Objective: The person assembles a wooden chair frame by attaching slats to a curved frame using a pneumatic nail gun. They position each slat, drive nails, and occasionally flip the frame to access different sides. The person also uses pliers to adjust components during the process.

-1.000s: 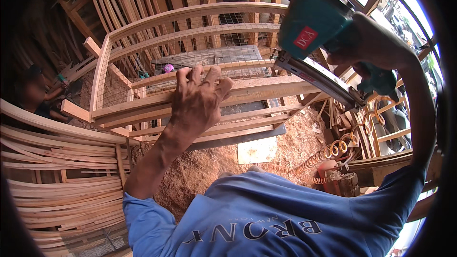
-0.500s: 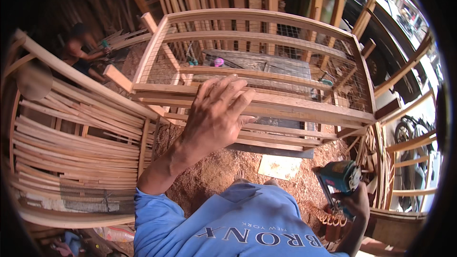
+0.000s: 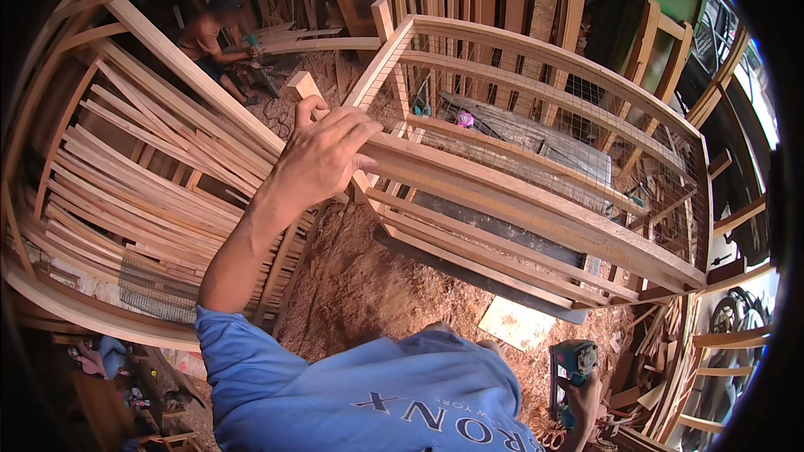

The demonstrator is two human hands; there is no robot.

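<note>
A slatted wooden frame with wire mesh [image 3: 536, 176] stands before me, its long front rail running down to the right. My left hand [image 3: 322, 155] is at the frame's near left corner, fingers bent over the wood and the thumb on the near side of the rail. Low at the right, my right hand [image 3: 584, 402] is wrapped round the handle of a teal and black nail gun [image 3: 578, 357], held apart from the frame. An orange coiled hose [image 3: 548, 434] shows below the gun.
On the left, a large wooden rack [image 3: 142, 201] holds many thin strips. A co-worker [image 3: 209, 38] crouches behind it with a teal tool. Tall boards [image 3: 486, 8] lean at the back. Wood shavings [image 3: 360, 285] cover the floor, where a pale board [image 3: 515, 324] lies.
My left hand has slid left along the rail from near its middle to the corner. The view has swung left, and the nail gun is still in my right hand.
</note>
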